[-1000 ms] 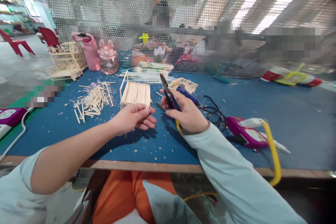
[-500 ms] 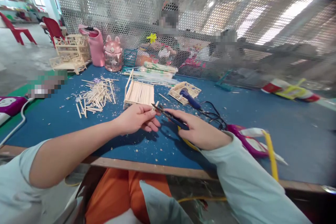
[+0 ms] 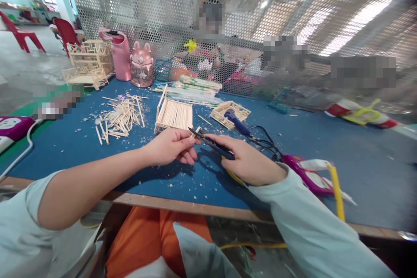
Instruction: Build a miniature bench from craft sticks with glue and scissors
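Note:
In the head view, my left hand [image 3: 172,147] pinches a short pale wooden stick [image 3: 197,130] between thumb and forefinger. My right hand [image 3: 249,160] is closed around dark-bladed scissors [image 3: 208,140] with blue handles. Their blades lie across the stick, right by my left fingertips; whether they cut into it I cannot tell. Just beyond my left hand stands a small model [image 3: 175,114] built of wooden sticks, with a slatted base and low rails. To its left lies a loose pile of short sticks [image 3: 125,115].
A blue glue gun [image 3: 237,122] rests on a small stick frame [image 3: 220,110]. Power strips [image 3: 306,171] lie at both sides. At the back are a pink bottle [image 3: 121,58], a clear pink bottle [image 3: 141,69], packs of sticks [image 3: 198,84] and a perforated metal screen [image 3: 163,13], with people behind it.
Both hands hold nearly the same pose, with the scissors still at the stick. The view has shifted very slightly.

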Available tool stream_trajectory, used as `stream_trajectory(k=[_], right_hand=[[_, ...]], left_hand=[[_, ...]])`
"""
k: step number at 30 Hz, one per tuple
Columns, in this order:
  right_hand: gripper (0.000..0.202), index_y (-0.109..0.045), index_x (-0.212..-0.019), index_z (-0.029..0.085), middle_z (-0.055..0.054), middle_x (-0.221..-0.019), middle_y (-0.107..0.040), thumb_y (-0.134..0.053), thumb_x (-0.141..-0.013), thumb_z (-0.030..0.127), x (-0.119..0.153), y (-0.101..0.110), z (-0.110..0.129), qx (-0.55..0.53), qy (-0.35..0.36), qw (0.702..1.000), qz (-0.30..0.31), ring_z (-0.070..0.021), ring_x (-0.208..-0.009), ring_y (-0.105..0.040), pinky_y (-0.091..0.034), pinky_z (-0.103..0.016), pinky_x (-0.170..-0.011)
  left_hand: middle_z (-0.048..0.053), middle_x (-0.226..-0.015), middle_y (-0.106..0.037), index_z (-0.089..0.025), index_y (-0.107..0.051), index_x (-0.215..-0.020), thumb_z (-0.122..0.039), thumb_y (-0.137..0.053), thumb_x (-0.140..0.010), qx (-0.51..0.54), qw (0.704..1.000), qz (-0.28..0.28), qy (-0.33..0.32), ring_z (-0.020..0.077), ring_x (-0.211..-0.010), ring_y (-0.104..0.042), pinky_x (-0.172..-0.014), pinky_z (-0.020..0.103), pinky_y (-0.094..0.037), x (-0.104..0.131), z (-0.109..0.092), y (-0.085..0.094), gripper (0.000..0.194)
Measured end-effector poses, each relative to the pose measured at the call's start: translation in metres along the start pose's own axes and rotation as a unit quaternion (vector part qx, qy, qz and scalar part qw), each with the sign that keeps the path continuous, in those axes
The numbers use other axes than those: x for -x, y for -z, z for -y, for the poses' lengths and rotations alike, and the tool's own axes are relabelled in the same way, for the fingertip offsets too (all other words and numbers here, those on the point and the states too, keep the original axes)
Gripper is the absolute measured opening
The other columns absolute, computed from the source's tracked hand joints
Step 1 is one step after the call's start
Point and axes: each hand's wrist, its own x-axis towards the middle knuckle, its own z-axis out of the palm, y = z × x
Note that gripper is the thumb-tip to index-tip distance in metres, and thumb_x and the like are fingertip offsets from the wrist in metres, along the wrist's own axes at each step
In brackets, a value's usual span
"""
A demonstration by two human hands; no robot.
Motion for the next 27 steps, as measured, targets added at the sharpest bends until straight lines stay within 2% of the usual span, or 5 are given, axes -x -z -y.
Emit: stream_trajectory(k=[6, 11, 15, 19, 27], right_hand=[[0.064, -0.057, -0.122, 0.013, -0.008, -0.117, -0.065, -0.042, -0.060, 0.008, -0.002, -0.007, 0.007, 0.006, 0.002, 1.000, -0.018, -0.0225, -0.107, -0.061, -0.048, -0.034, -0.093], [0.065, -0.057, -0.122, 0.013, -0.010, -0.115, -0.066, -0.043, -0.059, 0.008, -0.001, -0.013, 0.007, 0.031, -0.002, 0.999, -0.032, -0.0236, -0.102, -0.063, -0.050, -0.035, -0.089], [0.064, -0.056, -0.123, 0.014, -0.009, -0.116, -0.066, -0.044, -0.061, 0.007, 0.000, -0.017, 0.005, 0.029, -0.009, 0.999, -0.030, -0.0229, -0.104, -0.062, -0.048, -0.036, -0.092], [0.063, -0.056, -0.123, 0.011, -0.012, -0.121, -0.062, -0.044, -0.062, 0.007, 0.000, -0.020, 0.004, 0.028, -0.015, 0.999, -0.035, -0.0243, -0.111, -0.059, -0.046, -0.038, -0.096], [0.060, -0.055, -0.122, 0.011, -0.015, -0.117, -0.064, -0.047, -0.063, 0.010, 0.000, -0.040, 0.004, 0.037, -0.020, 0.995, -0.091, -0.0264, -0.107, -0.061, -0.048, -0.040, -0.094]], left_hand=[[-0.004, -0.057, -0.055, -0.013, -0.053, -0.082, -0.019, -0.039, -0.091, -0.095, 0.994, -0.033, -0.049, 0.0048, -0.043, -0.051, -0.041, 0.015, -0.038, -0.001, 0.006, 0.000, 0.018], [0.002, -0.077, -0.060, -0.015, -0.050, -0.080, -0.023, -0.037, -0.090, -0.112, 0.991, -0.042, -0.057, 0.0066, -0.053, -0.052, -0.040, 0.016, -0.037, 0.000, 0.010, -0.003, 0.018], [-0.006, -0.057, -0.044, -0.017, -0.044, -0.077, -0.027, -0.033, -0.091, -0.133, 0.988, -0.036, -0.074, 0.0051, -0.043, -0.035, -0.041, 0.017, -0.029, 0.001, 0.015, -0.004, 0.020], [-0.007, -0.053, -0.035, -0.017, -0.048, -0.079, -0.038, -0.035, -0.090, -0.190, 0.973, -0.073, -0.110, 0.0083, -0.047, -0.033, -0.047, 0.021, -0.028, 0.001, 0.019, -0.005, 0.027], [-0.003, -0.056, -0.043, -0.019, -0.040, -0.059, -0.040, -0.035, -0.089, -0.277, 0.939, -0.171, -0.111, 0.0116, -0.054, -0.039, -0.053, 0.026, -0.028, -0.003, 0.023, -0.007, 0.037]])
